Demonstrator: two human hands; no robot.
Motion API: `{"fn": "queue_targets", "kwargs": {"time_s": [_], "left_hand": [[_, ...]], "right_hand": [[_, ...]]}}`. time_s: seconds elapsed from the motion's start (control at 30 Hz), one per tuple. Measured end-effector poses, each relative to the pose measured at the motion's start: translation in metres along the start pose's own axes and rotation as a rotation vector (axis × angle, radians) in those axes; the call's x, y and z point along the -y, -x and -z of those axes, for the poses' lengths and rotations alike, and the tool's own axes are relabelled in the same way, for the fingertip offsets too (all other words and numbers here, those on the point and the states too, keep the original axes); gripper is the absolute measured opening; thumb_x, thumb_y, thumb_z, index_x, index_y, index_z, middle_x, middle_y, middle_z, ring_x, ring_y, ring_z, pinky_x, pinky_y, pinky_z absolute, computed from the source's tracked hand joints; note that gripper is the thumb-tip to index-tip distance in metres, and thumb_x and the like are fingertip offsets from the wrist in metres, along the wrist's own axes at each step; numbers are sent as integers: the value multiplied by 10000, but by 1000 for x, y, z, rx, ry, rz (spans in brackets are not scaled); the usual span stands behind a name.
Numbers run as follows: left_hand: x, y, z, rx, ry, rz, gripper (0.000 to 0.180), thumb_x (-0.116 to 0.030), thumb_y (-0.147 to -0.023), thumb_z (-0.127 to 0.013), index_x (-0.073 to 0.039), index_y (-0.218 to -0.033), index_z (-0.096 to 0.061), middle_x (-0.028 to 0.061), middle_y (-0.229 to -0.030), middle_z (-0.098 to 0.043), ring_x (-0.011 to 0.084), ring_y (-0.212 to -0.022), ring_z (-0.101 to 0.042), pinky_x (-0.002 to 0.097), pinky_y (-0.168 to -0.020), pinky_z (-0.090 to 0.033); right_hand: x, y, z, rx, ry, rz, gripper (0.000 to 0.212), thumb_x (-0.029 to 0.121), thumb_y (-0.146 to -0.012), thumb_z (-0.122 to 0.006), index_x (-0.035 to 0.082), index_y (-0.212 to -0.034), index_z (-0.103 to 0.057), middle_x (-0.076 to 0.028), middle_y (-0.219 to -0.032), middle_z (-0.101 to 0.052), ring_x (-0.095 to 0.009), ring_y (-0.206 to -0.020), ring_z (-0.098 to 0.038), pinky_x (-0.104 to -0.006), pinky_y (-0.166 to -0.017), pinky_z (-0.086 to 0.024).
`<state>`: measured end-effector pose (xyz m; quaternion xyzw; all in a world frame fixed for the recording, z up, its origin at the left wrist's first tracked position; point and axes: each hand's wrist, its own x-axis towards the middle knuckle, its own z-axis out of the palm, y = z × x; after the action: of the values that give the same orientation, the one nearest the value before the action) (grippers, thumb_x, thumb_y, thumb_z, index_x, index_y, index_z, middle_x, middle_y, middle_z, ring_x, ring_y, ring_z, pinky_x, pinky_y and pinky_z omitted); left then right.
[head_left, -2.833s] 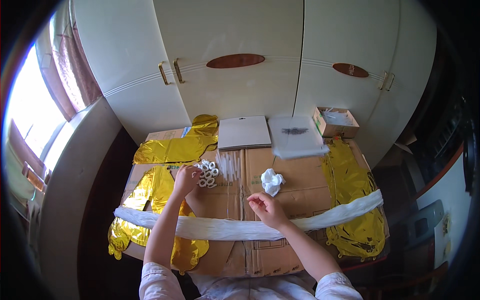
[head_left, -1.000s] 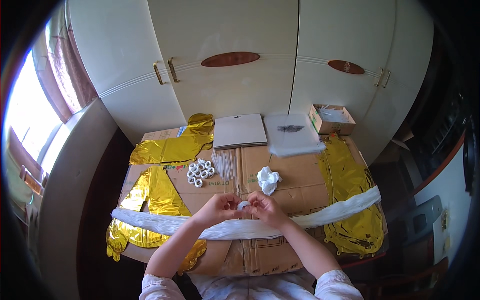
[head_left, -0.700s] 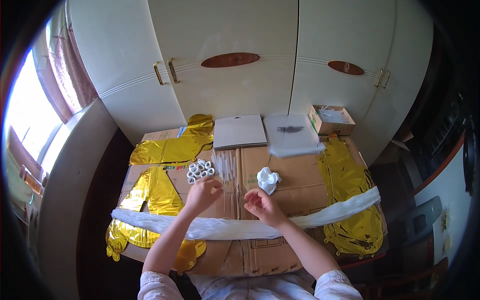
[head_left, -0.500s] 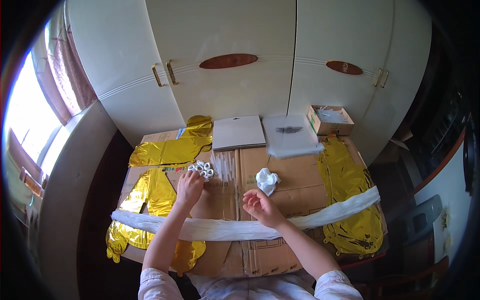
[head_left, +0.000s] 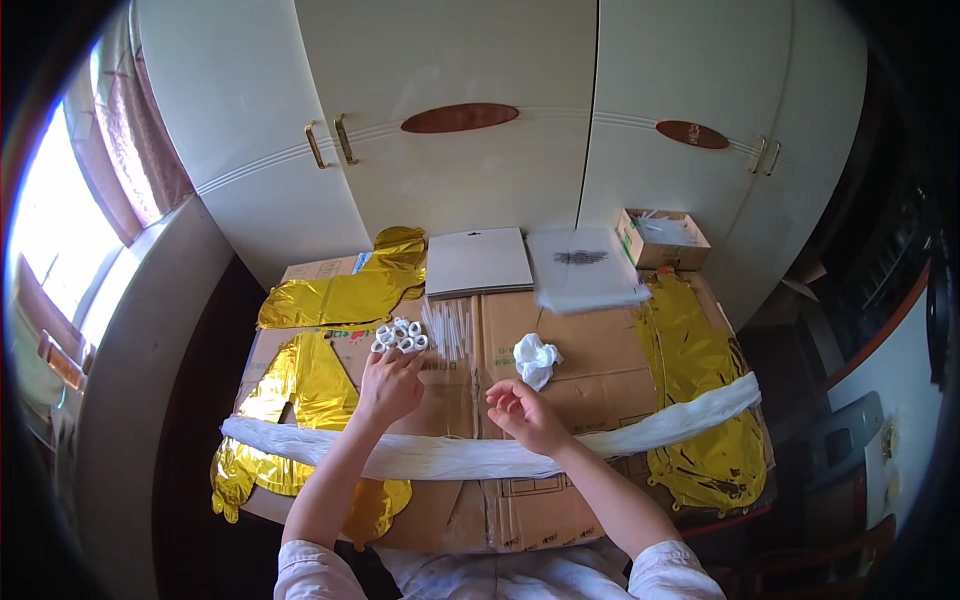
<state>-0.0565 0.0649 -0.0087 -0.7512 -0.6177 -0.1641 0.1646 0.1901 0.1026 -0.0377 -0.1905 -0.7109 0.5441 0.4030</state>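
Observation:
My left hand reaches forward with its fingertips at the near edge of a small cluster of white rings, its fingers slightly apart and nothing visibly gripped. Just to the right of the rings lie several thin clear straws side by side. My right hand rests loosely curled with nothing in it, near a crumpled white tissue. Under both forearms runs a long bundle of white strands, stretched across from left to right.
Flattened cardboard covers the table. Gold foil balloons lie flat at the far left, near left and right. Along the back are a grey-white board stack, clear plastic sheets and a small box of straws.
My left hand has drawn back slightly toward me and to the right, uncovering more of the white rings. The right hand stays in place.

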Motion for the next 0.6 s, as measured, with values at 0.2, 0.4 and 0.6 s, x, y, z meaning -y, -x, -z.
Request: {"fn": "queue_targets", "kwargs": {"time_s": [0.2, 0.4, 0.6], "left_hand": [[5, 8, -11, -42, -11, 2, 279, -179, -701, -585, -57, -950, -617, 56, -1001, -635, 200, -926, -565, 369, -801, -391], [8, 2, 16, -115, 83, 178, 232, -190, -765, -572, -53, -946, -621, 62, -971, -640, 225, -935, -562, 380, -812, -389], [28, 14, 21, 266, 228, 496, 279, -210, -820, -508, -8, -990, -598, 116, -975, -632, 282, -979, -550, 450, -813, -396]], "right_hand": [[1, 1, -1, 17, 22, 10, 224, 133, -797, -624, 63, -989, -531, 10, -883, -543, -48, -713, -507, -189, -586, -415], [-1, 1, 1, -11, 15, 15, 216, 143, -803, -618, 64, -986, -536, 8, -876, -544, -55, -714, -508, -199, -603, -418], [3, 1, 1, -18, -56, -21, 177, 160, -827, -602, 58, -966, -562, 6, -845, -560, -54, -688, -498, -205, -614, -419]]}}
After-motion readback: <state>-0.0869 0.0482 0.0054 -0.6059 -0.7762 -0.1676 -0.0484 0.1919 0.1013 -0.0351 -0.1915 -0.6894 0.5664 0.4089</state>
